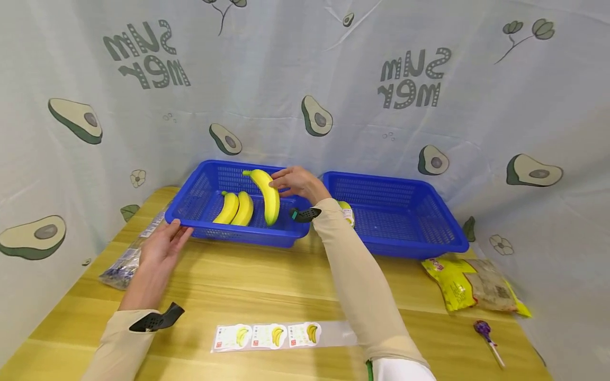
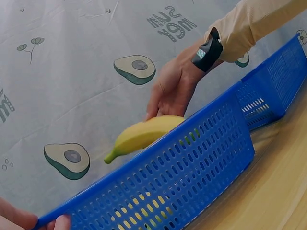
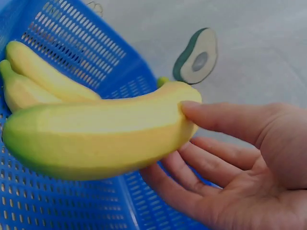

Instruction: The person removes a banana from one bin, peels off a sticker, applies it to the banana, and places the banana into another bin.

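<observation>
My right hand holds a yellow banana over the left blue basket, thumb on top and fingers underneath. In the right wrist view the right hand pinches the banana near its stem end. Two more bananas lie side by side in this basket. My left hand grips the basket's front-left corner rim. In the left wrist view the held banana hangs just above the basket wall.
A second blue basket stands to the right, with a banana half hidden behind my right arm. A sticker strip lies near the front edge. Plastic bags lie left; snack bags and a lollipop lie right.
</observation>
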Available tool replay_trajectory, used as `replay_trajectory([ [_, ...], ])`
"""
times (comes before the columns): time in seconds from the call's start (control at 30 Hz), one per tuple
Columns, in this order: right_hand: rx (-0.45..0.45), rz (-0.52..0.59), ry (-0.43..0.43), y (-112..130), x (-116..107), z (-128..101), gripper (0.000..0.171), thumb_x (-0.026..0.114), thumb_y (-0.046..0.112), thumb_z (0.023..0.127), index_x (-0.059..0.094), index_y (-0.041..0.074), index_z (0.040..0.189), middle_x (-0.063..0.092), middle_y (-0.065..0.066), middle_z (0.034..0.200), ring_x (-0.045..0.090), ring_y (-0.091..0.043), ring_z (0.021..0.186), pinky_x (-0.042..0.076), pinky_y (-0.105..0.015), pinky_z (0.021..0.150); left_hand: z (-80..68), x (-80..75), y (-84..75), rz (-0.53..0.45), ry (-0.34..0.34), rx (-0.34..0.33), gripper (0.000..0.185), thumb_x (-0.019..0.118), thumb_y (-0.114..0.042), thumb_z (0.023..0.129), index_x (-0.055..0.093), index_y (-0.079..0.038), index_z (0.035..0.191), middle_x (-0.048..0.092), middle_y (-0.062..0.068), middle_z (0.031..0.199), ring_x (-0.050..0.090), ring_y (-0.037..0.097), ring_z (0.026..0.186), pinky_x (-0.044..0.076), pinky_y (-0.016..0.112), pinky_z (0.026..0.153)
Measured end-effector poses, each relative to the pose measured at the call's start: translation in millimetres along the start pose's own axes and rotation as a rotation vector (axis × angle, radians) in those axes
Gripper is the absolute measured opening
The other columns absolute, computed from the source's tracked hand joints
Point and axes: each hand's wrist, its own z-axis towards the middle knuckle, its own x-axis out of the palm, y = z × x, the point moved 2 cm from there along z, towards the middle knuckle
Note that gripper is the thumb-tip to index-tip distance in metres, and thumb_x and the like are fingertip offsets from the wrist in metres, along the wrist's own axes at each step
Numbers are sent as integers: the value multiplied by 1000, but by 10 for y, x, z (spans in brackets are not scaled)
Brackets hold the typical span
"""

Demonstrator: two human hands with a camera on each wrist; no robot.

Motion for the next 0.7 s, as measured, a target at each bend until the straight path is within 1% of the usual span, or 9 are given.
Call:
replay_trajectory([
  [0.07,-15,4,23,36,-20,-47,54,72,7,104,55,-2,154,60,-20,152,58,-35,140,50,-51,116,-6,-3,0,0,-4,-2,58,57,-6,109,45,-18,165,62,2,121,65,11,110,52,28,107],
  [0.13,-34,2,34,75,-43,-102,53,69,7,106,53,-1,155,60,-20,152,60,-35,139,51,-50,115,-14,0,-3,-14,-9,-10,59,58,-5,109,45,-19,164,63,3,121,66,12,109,52,29,108],
  [0.2,-51,-3,39,111,-64,-166,51,66,7,107,53,0,156,63,-19,148,65,-33,131,53,-48,112,-19,0,-8,-35,-2,-20,60,58,-4,108,45,-20,165,62,3,124,66,12,110,50,29,109],
  [0.3,-78,-14,49,157,-89,-275,47,64,7,109,55,1,154,69,-16,135,72,-26,111,56,-44,105,-19,-2,-18,-56,9,-27,61,58,-3,108,44,-21,165,61,3,127,65,12,110,48,30,111],
  [0.4,-101,-21,66,188,-110,-392,43,62,9,110,58,1,152,73,-11,121,71,-20,96,58,-37,96,-17,-7,-23,-54,16,-33,62,57,-4,108,42,-21,166,59,2,128,65,12,112,48,29,111],
  [0.47,-117,-41,76,194,-129,-469,41,60,10,111,59,2,151,72,-9,116,69,-18,92,59,-32,88,-16,-9,-20,-48,17,-35,62,58,-5,108,42,-22,166,58,2,131,65,11,113,48,29,110],
  [0.5,-123,-61,77,193,-144,-504,40,59,12,112,60,3,151,73,-9,114,68,-18,89,58,-30,81,-16,-10,-17,-41,21,-35,63,58,-5,108,41,-22,166,57,2,133,64,11,114,49,29,110],
  [0.6,-129,-74,95,170,-181,-609,39,56,14,114,60,5,151,72,-13,117,72,-29,94,61,-31,75,-17,-16,-7,-40,24,-38,63,59,-5,108,42,-23,166,57,2,134,64,11,116,48,29,111],
  [0.7,-127,-72,118,120,-223,-701,39,53,16,115,59,5,153,71,-18,123,73,-39,100,64,-36,78,-24,-23,1,-39,30,-42,64,59,-5,108,41,-23,166,59,2,131,64,11,115,48,29,112],
])
